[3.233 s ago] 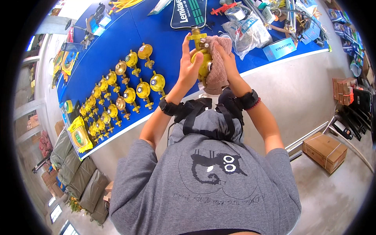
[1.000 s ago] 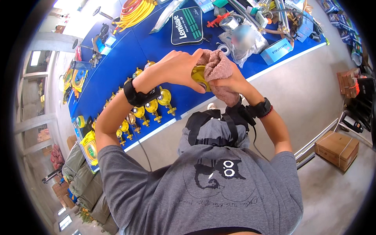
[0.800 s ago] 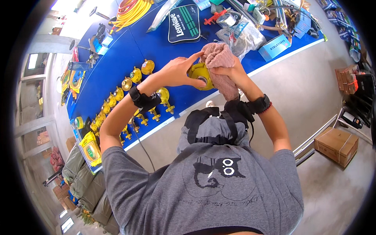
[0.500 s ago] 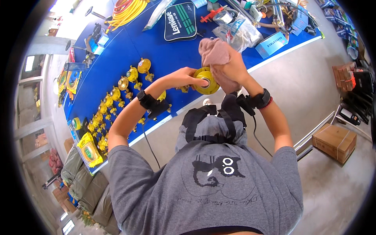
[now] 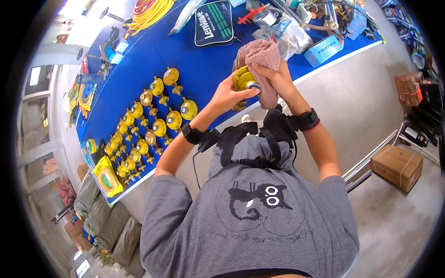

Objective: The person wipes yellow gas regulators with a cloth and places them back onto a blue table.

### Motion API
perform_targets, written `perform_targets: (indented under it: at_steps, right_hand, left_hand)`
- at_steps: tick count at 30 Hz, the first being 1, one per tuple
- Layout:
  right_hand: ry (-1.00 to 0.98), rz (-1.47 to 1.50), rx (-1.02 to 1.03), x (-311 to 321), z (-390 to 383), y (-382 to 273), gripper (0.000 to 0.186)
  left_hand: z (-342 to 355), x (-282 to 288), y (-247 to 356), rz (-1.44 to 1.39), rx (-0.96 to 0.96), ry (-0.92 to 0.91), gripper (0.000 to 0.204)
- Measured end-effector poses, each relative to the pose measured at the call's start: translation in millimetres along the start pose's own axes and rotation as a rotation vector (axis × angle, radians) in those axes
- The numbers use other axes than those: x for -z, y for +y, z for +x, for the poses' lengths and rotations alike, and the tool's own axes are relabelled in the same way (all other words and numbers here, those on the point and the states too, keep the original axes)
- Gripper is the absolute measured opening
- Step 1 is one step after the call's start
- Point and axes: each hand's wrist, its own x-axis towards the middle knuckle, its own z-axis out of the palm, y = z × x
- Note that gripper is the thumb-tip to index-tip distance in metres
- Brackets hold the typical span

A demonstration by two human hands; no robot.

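My left hand is closed around a yellow gas regulator, its thumb lying near the grey round cap. In my right hand is a pinkish-brown cloth, bunched up and pressed against the regulator's right side. The cloth and fingers hide part of the regulator. Both hands are above the near edge of the blue table. To the left of my left hand, several more yellow regulators lie in two slanting rows, a few of them more brassy in colour.
Beyond my hands lie a black and green zip pouch, a clear plastic bag, a light-blue box and assorted tools. A coiled yellow hose is at the far left. A cardboard carton sits on the floor at right.
The regulator has tilted in my left hand and moved slightly up. My right hand has brought the cloth over its side. My left forearm has shifted right, uncovering more regulators.
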Motion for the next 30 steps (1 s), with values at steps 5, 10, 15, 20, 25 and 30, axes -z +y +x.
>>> perform_targets:
  at_steps: [5,10,15,20,25,30]
  right_hand:
    - [0.061,-0.075,0.059,2.0,8.1,-0.6,0.043]
    - [0.13,0.553,-0.161,3.6,5.6,6.5,0.05]
    - [0.219,0.172,0.133,-21.8,-9.6,13.8,0.05]
    - [0.355,-0.189,0.181,-15.3,7.1,20.0,0.032]
    - [0.179,0.224,-0.148,1.3,19.1,46.6,0.031]
    - [-0.009,0.1,-0.258,-11.4,8.5,87.3,0.039]
  left_hand:
    - [-7.1,-11.2,2.4,-0.287,-0.044,0.054,0.062]
    - [-8.9,-8.6,9.6,-0.501,-0.11,0.045,0.05]
    - [0.3,-22.9,9.9,-0.338,-0.126,0.355,0.04]
    - [-0.3,-34.6,-2.2,-0.468,-0.05,0.424,0.041]
    - [-9.5,-18.7,-5.0,-0.512,-0.076,0.276,0.047]
    - [-11.5,11.4,-38.7,-0.523,0.043,0.512,0.056]
